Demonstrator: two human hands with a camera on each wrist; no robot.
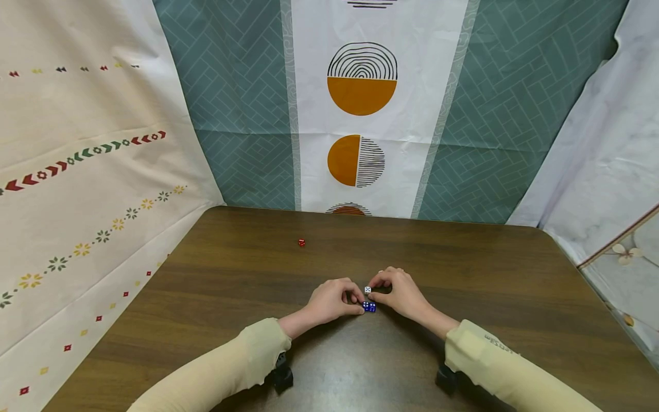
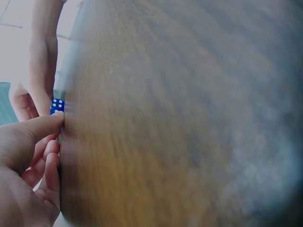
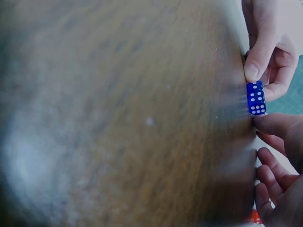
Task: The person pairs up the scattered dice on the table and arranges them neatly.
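Two blue dice [image 1: 369, 307] with white pips sit side by side on the wooden table in the head view. My left hand [image 1: 337, 298] pinches the left one between thumb and index finger. Just beyond them, a white die [image 1: 368, 290] is between the thumb and index fingertips of my right hand [image 1: 404, 293]. Whether the white die touches the table, I cannot tell. The right wrist view shows the blue dice [image 3: 256, 98] between both hands, and no white die is visible there. In the left wrist view, my left thumb partly covers a blue die [image 2: 57, 105].
A red die [image 1: 301, 242] lies farther back on the brown table [image 1: 247, 240], left of both hands. Patterned cloths hang behind the table [image 1: 360, 166] and at its left side [image 1: 103, 171]. A pale cloth [image 1: 602, 160] hangs on the right.
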